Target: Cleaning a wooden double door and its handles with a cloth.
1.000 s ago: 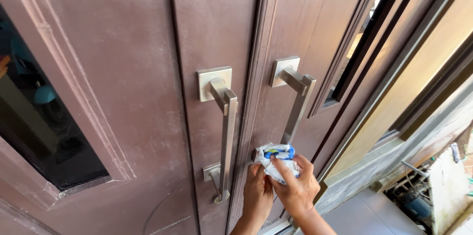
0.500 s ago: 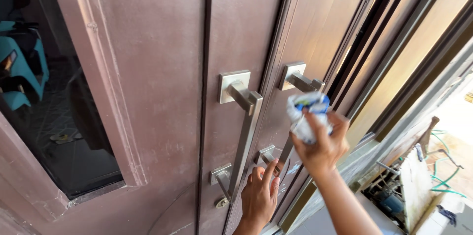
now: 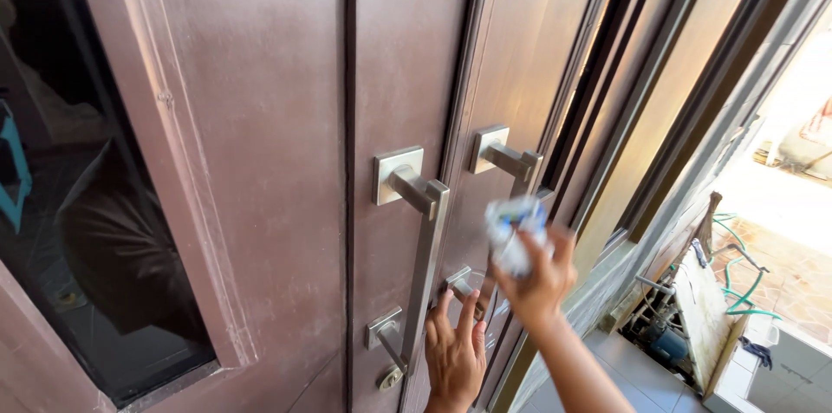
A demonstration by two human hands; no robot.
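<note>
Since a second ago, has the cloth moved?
Yes. The right hand lifted the cloth from the bottom of the right door handle up along its bar.

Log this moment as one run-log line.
right hand: grips crumpled white-blue cloth at right door handle | left hand: flat on brown door, open

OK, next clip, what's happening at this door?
A person stands at a brown double door fitted with two long brushed-metal pull handles. The right hand grips a crumpled white-and-blue cloth against the right-hand handle, roughly midway along its bar. The left hand lies flat, fingers spread, on the door beside that handle's lower mount. The left-hand handle is untouched. A dark glass panel sits in the left door, and a green hose lies on the ground outside at right.
</note>
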